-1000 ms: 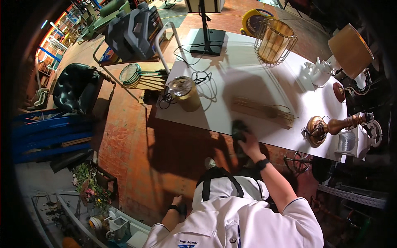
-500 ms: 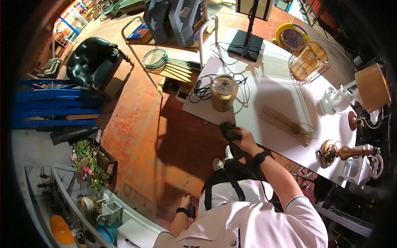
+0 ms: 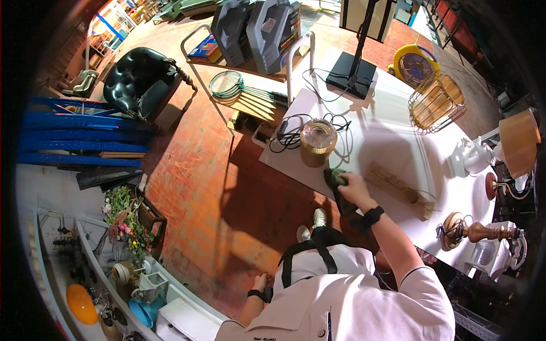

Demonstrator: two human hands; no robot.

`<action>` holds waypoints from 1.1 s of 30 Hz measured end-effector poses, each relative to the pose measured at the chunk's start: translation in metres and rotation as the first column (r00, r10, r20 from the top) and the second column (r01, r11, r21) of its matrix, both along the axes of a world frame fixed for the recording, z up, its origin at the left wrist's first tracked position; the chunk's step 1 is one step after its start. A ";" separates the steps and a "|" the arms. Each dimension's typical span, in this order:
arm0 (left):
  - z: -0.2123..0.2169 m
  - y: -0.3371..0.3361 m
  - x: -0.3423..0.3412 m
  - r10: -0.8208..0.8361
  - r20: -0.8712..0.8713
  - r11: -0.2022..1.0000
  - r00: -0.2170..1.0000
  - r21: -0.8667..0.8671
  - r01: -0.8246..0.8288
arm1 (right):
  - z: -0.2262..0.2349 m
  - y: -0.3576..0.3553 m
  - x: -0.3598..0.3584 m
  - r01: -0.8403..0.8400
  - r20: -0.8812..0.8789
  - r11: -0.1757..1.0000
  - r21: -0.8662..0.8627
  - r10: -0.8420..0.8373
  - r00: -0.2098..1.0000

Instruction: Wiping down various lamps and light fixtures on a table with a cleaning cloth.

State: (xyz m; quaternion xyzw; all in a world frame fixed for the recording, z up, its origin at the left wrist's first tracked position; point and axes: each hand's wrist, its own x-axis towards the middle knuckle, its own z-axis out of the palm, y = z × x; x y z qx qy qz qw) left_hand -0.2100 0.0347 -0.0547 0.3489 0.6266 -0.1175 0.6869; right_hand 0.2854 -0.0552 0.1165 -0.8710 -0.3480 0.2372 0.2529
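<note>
My right hand (image 3: 355, 192) is closed round a dark green cloth (image 3: 342, 190) at the near edge of the white table (image 3: 375, 142). Part of the cloth hangs down below the fingers. Just beyond it stands a gold-coloured round lamp base (image 3: 318, 146) with a clear glass-like top, its black cable (image 3: 287, 136) coiled beside it. To the right of the hand lies a slim wooden piece (image 3: 398, 184) with a thin cord. My left hand (image 3: 260, 282) hangs low beside my hip, away from the table; its fingers are mostly hidden.
Across the table are a black lamp stand (image 3: 351, 74), a wire basket (image 3: 437, 105), a turned wooden lamp base (image 3: 478, 231) and a shaded lamp (image 3: 516, 145). Badminton rackets (image 3: 227, 84) lie on a trolley. A black armchair (image 3: 139, 82), blue slats (image 3: 85, 133) and flowers (image 3: 128, 221) stand left.
My right hand has moved forward with the cloth, nearer the tabletop and the lamp base. The whole view has shifted slightly. The left hand stays low by my side.
</note>
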 end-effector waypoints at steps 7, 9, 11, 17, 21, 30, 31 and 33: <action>0.007 0.030 0.058 0.046 -0.004 0.997 0.999 0.067 -0.046 | -0.005 0.028 0.041 0.274 0.326 0.957 0.099 -0.291 0.899; 0.008 0.037 0.063 0.031 -0.007 0.998 0.999 0.061 -0.031 | -0.006 0.028 0.011 0.127 0.428 0.992 0.017 -0.121 0.895; 0.004 0.038 0.063 0.029 0.041 0.997 0.999 0.068 -0.032 | -0.005 0.021 -0.019 0.009 0.169 0.999 -0.040 -0.002 0.986; -0.014 0.026 0.044 0.043 -0.009 0.999 0.999 0.008 -0.043 | 0.026 -0.007 0.007 0.255 -0.343 0.948 0.192 -0.178 0.922; -0.035 0.030 0.025 -0.226 0.035 0.965 0.974 -0.126 0.228 | -0.001 -0.009 0.013 0.294 0.145 0.934 0.202 -0.326 0.934; -0.012 0.058 0.068 -0.107 -0.004 0.994 0.994 0.035 0.107 | 0.022 0.015 0.030 0.401 -0.008 0.904 0.152 -0.404 0.915; -0.008 0.062 0.072 -0.092 0.033 0.992 0.995 0.084 0.089 | 0.028 0.024 0.050 0.556 -0.023 0.814 0.168 -0.561 0.827; -0.002 0.068 0.083 -0.083 0.080 0.994 0.993 0.084 0.076 | -0.008 0.028 0.106 0.594 0.253 0.796 0.115 -0.602 0.757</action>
